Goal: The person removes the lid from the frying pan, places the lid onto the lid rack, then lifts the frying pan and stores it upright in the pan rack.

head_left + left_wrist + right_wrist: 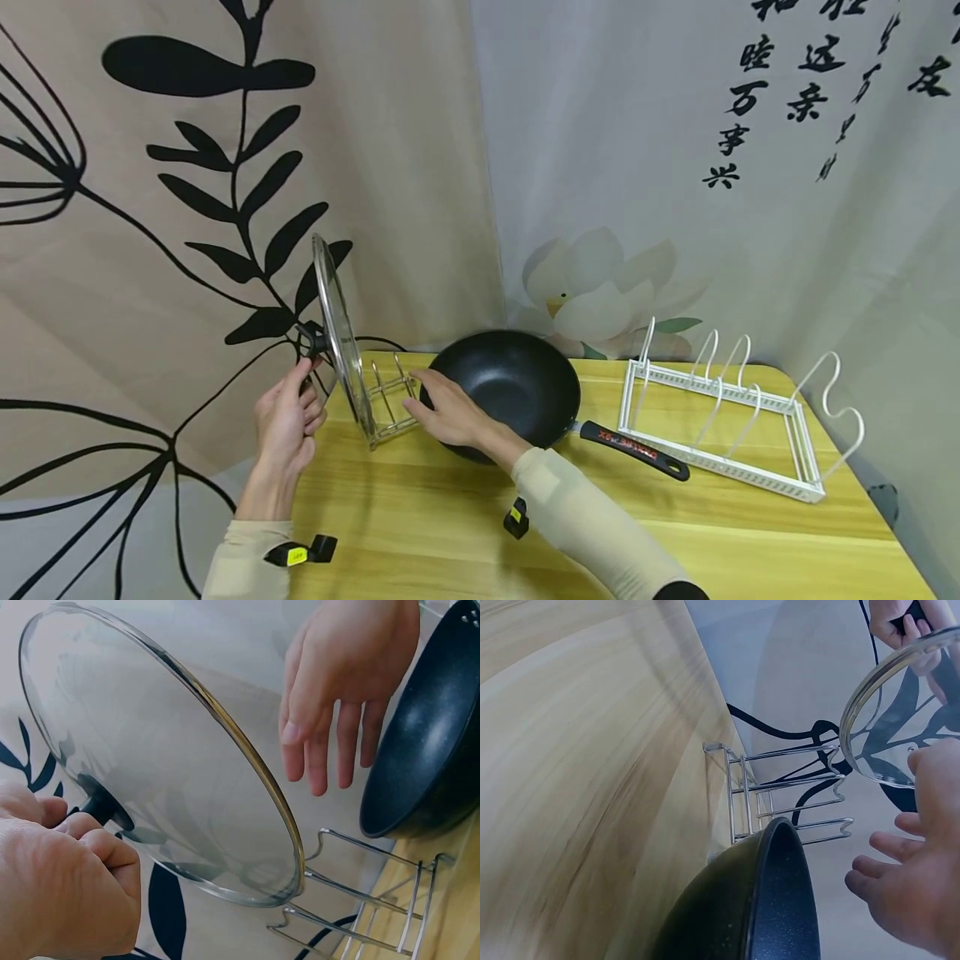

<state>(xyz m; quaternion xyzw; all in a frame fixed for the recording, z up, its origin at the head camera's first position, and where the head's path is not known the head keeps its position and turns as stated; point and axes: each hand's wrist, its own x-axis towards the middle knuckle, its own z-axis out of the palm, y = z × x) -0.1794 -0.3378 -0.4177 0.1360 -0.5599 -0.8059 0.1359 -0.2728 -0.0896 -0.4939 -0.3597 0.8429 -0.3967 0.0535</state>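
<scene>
A glass pot lid (342,333) with a metal rim stands nearly upright at the table's left side. My left hand (288,417) grips its black knob (105,806). Below the lid is a small silver wire rack (367,892); the lid's lower edge is at its wires, and I cannot tell whether it rests in them. My right hand (453,408) hovers between the lid and the black frying pan (510,383), its fingers loosely extended and holding nothing. In the right wrist view its fingers (885,859) are apart from the pan's rim.
The pan's black handle (637,450) points right across the wooden table (420,533). A white rack (720,458) with curved wire dividers sits on the right. A printed curtain (405,167) hangs close behind the table and along its left side.
</scene>
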